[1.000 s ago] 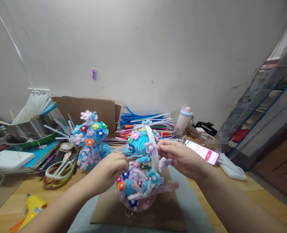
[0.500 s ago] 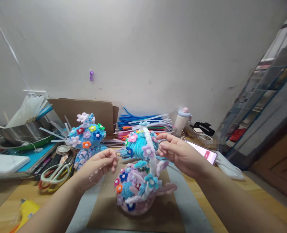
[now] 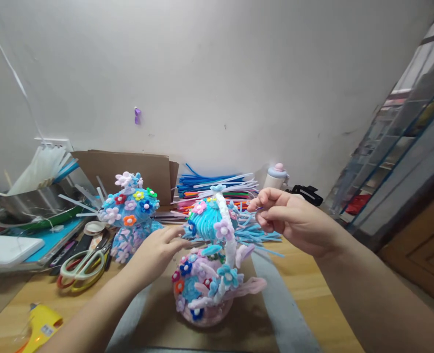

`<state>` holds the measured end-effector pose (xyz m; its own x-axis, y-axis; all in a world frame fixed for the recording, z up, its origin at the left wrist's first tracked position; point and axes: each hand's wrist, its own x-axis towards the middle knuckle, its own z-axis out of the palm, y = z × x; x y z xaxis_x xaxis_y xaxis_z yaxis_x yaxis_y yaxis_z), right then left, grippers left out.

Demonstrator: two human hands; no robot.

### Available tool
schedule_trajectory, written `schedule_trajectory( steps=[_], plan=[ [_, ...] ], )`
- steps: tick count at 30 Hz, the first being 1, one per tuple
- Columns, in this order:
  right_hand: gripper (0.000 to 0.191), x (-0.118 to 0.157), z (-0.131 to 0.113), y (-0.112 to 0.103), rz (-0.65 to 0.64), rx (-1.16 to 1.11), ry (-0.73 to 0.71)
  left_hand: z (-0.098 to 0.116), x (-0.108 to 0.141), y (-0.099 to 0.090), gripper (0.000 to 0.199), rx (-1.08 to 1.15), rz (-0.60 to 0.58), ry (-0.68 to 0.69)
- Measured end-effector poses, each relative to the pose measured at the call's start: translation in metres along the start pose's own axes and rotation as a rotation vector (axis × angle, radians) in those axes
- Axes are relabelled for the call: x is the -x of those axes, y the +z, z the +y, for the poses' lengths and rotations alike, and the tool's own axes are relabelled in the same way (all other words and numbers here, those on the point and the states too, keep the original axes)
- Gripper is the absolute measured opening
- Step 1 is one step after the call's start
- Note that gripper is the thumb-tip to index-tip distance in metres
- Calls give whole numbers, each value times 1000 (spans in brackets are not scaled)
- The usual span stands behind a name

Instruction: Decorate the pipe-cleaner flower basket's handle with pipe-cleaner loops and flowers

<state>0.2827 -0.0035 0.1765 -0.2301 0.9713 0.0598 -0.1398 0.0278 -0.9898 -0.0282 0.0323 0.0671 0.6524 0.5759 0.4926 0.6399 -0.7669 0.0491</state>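
Observation:
A fuzzy chenille-stem flower craft (image 3: 202, 314) stands upright in front of me, with a pink round base, small multicoloured flowers and a white curved stem. A blue dome (image 3: 207, 223) with flowers shows behind that stem. My left hand (image 3: 161, 252) is at the craft's left side, fingers stretched towards the dome; I cannot tell whether they touch it. To the right of the stem, apart from it, my right hand (image 3: 290, 215) is raised with bent fingers and thumb drawn together. Anything between those fingertips is too small to name.
A similar flower-covered blue piece (image 3: 129, 211) stands behind my left hand. Scissors (image 3: 83, 267) and a yellow glue gun (image 3: 42, 323) lie at left. Bundled chenille stems (image 3: 217, 184), cardboard (image 3: 129, 164) and a bottle (image 3: 276, 176) line the wall. Brown board (image 3: 253, 323) lies under the craft.
My right hand has moved right, away from the white stem. My left hand has shifted right towards the craft, its fingers straighter. The craft stays in place.

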Motion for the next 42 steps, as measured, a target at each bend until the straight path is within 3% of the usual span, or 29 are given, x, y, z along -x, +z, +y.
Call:
schedule_trajectory(
  steps=[2, 4, 7, 9, 11, 13, 14, 16, 18, 21, 26, 29, 31, 37, 42],
  plan=[
    [22, 0, -7, -1, -9, 32, 0, 7, -2, 0, 35, -38, 63, 37],
    [19, 2, -14, -1, -14, 95, -12, 20, -4, -7, 34, 22, 205, -11],
    [12, 6, -27, -1, -48, 259, -32, 56, -8, -32, 28, 281, 492, -175],
    [8, 8, -35, -1, -101, 382, -24, 87, -12, -50, 28, 507, 550, -209],
    [7, 8, -42, 0, -155, 475, 18, 117, -18, -58, 32, 732, 398, -177],
    [9, 8, -48, 2, -187, 484, 85, 141, -26, -54, 42, 930, 181, -125],
    [10, 7, -50, 4, -194, 444, 126, 151, -32, -47, 53, 1050, 151, -65],
    [15, 6, -55, 8, -210, 297, 214, 166, -45, -30, 75, 1298, 32, -113],
    [21, 8, -58, 13, -237, 119, 296, 178, -60, -16, 84, 1521, -24, -235],
    [25, 17, -58, 21, -286, -60, 349, 190, -77, -12, 72, 1785, -21, -391],
    [35, 36, -54, 33, -333, -161, 287, 192, -68, -37, 33, 1947, -143, -530],
    [38, 40, -51, 39, -351, -108, 210, 181, -45, -60, 27, 1910, -128, -648],
    [39, 38, -46, 42, -361, -49, 153, 167, -31, -74, 25, 1757, -41, -734],
    [46, 29, -21, 48, -367, 76, 90, 111, 0, -97, 27, 906, 285, -798],
    [38, 33, -7, 38, -349, -12, 11, 80, 28, -102, 35, 536, 287, -854]
  ],
)
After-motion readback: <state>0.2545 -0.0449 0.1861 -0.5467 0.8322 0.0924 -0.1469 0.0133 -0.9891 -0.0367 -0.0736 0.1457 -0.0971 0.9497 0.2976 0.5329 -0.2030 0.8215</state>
